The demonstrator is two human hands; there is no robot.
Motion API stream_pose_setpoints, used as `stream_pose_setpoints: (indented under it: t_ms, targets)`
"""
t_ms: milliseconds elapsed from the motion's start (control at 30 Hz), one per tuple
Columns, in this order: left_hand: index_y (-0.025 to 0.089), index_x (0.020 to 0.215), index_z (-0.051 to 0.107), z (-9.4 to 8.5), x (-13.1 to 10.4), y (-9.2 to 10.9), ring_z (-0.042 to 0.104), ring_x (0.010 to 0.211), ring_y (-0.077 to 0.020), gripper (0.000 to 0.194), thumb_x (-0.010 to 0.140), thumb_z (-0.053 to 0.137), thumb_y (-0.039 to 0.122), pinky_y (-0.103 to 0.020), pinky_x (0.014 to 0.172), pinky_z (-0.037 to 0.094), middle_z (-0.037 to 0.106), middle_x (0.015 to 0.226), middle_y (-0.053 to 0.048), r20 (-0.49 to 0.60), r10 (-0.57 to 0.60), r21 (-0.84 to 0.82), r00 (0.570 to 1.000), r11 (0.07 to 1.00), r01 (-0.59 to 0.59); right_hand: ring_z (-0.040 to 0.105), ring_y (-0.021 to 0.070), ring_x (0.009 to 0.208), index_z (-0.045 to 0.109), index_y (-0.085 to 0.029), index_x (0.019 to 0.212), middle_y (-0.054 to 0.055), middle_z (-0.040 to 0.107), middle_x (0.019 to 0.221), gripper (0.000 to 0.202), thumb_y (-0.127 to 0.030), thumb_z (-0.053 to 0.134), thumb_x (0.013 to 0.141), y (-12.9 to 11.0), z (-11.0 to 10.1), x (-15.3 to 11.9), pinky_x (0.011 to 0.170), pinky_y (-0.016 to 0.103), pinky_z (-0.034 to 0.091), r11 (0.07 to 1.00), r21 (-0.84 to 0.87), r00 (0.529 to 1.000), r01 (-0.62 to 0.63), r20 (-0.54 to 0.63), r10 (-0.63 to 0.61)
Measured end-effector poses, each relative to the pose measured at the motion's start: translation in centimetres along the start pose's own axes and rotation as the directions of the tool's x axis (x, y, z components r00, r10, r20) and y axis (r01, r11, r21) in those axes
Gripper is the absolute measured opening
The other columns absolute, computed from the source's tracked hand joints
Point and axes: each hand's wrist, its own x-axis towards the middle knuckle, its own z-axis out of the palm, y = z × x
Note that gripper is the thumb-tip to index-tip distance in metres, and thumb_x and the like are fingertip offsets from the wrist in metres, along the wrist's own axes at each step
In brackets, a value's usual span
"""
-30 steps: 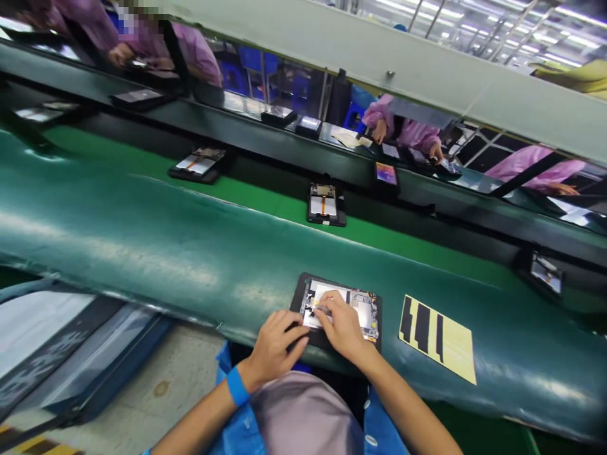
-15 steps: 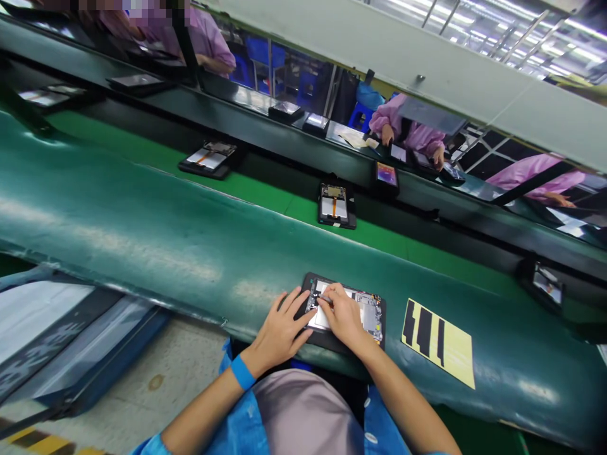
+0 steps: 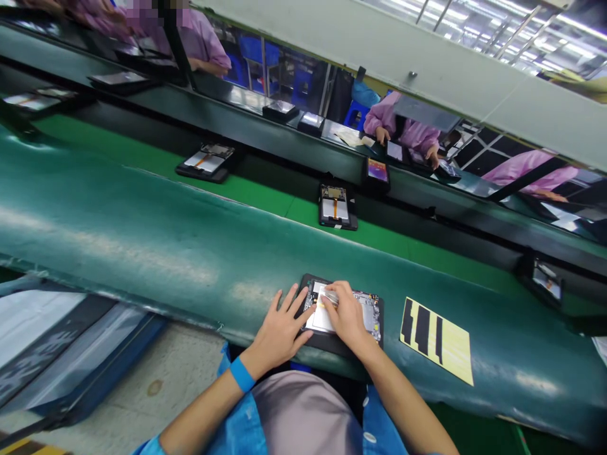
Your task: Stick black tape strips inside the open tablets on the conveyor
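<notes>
An opened tablet (image 3: 318, 323) lies in a black tray on the bench in front of me, its white battery and circuit board showing. My left hand (image 3: 279, 325) rests at the tablet's left edge with fingers spread, fingertips touching the frame. A blue band circles that wrist. Over the middle of the battery, my right hand (image 3: 348, 316) is bent with thumb and fingers pinched together. A small greyish thing shows at those fingertips, too little of it to name. To the right lies a pale yellow sheet (image 3: 455, 344) bearing several black strips.
Beyond the green bench (image 3: 180, 234) runs a lower green conveyor belt (image 3: 279, 202). It carries several opened tablets, one of them (image 3: 336, 207) straight ahead. Co-workers in pink sleeves (image 3: 208, 41) sit at the far bench. A grey-blue bin (image 3: 95, 341) stands at lower left.
My right hand has tilted slightly, its fingertips shifting a little to the right over the battery. The left hand stays spread on the tablet. The view has shifted slightly.
</notes>
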Motion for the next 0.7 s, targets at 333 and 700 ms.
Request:
stream_pose_setpoints:
  t_ms: [333, 700]
  targets:
    - [0.026, 0.150, 0.050, 0.7, 0.6, 0.1, 0.028, 0.152, -0.0399, 0.059, 0.096, 0.054, 0.050, -0.061, 0.119, 0.023, 0.034, 0.164, -0.013, -0.002, -0.056, 0.041, 0.998, 0.998, 0.056, 0.065, 0.0241, 0.101, 0.068, -0.021, 0.100, 0.011, 0.067, 0.109, 0.029, -0.048, 0.057, 0.095, 5.5, -4.9, -6.9, 0.084, 0.034, 0.052, 0.960, 0.150, 0.936, -0.238, -0.227, 0.268]
    - [0.025, 0.145, 0.053, 0.3, -1.5, -0.2, 0.070, 0.105, -0.0226, 0.049, 0.101, 0.043, 0.046, -0.036, 0.090, 0.059, 0.064, 0.128, -0.009, 0.002, -0.380, -0.344, 0.925, 0.868, 0.358, 0.064, 0.0350, 0.119, 0.070, -0.015, 0.124, 0.014, 0.075, 0.117, 0.075, -0.065, 0.077, 0.068, 8.1, -5.6, -13.5, 0.098, 0.042, 0.052, 0.521, 0.541, 0.656, -0.661, 0.079, 0.750]
